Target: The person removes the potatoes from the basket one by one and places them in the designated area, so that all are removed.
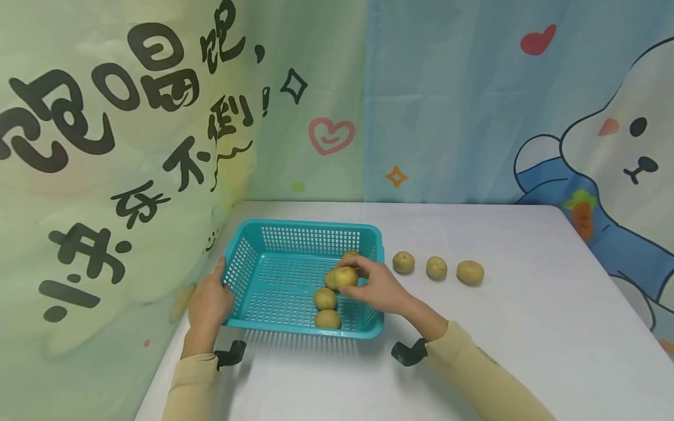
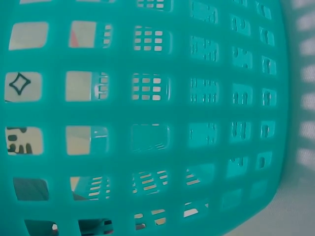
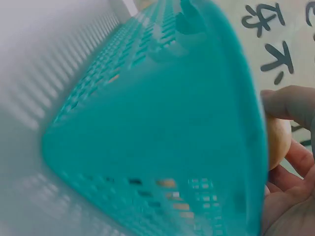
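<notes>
A white desk [image 1: 526, 327] carries everything. Toward its left edge stands a teal basket [image 1: 295, 231], its long sides running along the desk's width, well clear of the far edge and nearer the near edge. To the right of the basket three potatoes lie directly on the desk in a row: the first potato [image 1: 403, 262] just beside the basket's right wall, the second potato [image 1: 436, 268] near it, the third potato [image 1: 470, 272] farthest right, about mid-desk.

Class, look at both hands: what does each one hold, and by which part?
The right hand grips a potato round its top, inside the basket. The left hand holds the basket by its left wall.
</notes>
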